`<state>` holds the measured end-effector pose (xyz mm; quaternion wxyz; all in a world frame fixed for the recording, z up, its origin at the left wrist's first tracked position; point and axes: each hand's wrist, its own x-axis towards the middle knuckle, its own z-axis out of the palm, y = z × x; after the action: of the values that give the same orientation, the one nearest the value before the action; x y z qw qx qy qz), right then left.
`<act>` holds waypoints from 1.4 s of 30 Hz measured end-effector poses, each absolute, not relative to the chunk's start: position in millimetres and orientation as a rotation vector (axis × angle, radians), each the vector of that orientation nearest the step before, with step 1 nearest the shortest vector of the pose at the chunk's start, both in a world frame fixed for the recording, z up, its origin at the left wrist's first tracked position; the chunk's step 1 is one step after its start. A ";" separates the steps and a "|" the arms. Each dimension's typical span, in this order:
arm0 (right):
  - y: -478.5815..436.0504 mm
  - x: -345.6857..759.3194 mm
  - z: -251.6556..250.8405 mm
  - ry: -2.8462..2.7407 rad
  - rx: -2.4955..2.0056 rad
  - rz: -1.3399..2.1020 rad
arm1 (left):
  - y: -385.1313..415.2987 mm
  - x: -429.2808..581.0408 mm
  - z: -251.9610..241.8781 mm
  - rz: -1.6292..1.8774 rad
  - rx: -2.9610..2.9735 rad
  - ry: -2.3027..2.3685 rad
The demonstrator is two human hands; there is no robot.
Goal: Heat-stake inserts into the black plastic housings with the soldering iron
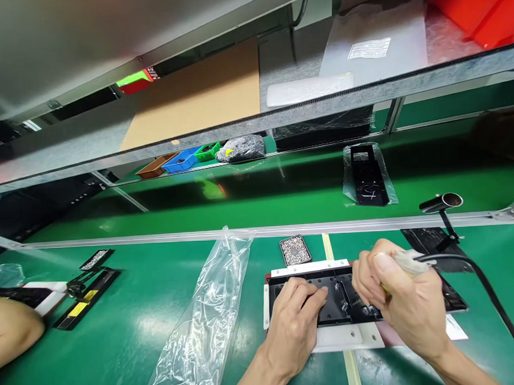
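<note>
Pressing left hand [293,320] fingers flat on black plastic frame [340,302], right hand [406,302] clenched around corded tool [411,264], no legible writing.

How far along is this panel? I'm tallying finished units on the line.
Done: black panel sits unbagged in its white fixture, empty bag beside it. In hand: left hand steadies it, right hand works a corded tool. Left: a bagged panel waits on the belt.

At a green workbench [160,308], a left hand [293,320] presses flat on a black plastic panel [332,296] while the right hand [406,299] grips a corded power screwdriver [411,263] against it; a clear plastic bag [206,318] lies just beside.
</note>
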<state>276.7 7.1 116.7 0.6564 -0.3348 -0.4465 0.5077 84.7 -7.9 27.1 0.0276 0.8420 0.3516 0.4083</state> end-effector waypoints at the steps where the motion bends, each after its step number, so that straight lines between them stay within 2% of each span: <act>1: 7.4 275.0 114.3 -1.025 -0.763 1.166 | -8.7 84.3 25.8 1.264 2.599 1.095; 27: 11.6 276.8 73.5 -1.181 -0.728 1.117 | -11.9 78.8 27.9 1.352 2.580 1.121; 36: 16.8 285.3 81.2 -1.238 -0.810 1.088 | -4.0 68.3 35.3 1.376 2.484 1.262; 38: 17.5 282.1 78.1 -1.179 -0.789 1.134 | 8.1 59.1 40.0 1.326 2.377 1.358; 42: 17.3 276.4 75.7 -1.073 -0.806 1.210 | 47.3 39.7 46.9 0.993 2.133 1.604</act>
<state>276.4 17.3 75.7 0.6190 -0.3503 -0.4665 0.5259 39.7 47.3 46.9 0.1465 0.7410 0.5573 0.3448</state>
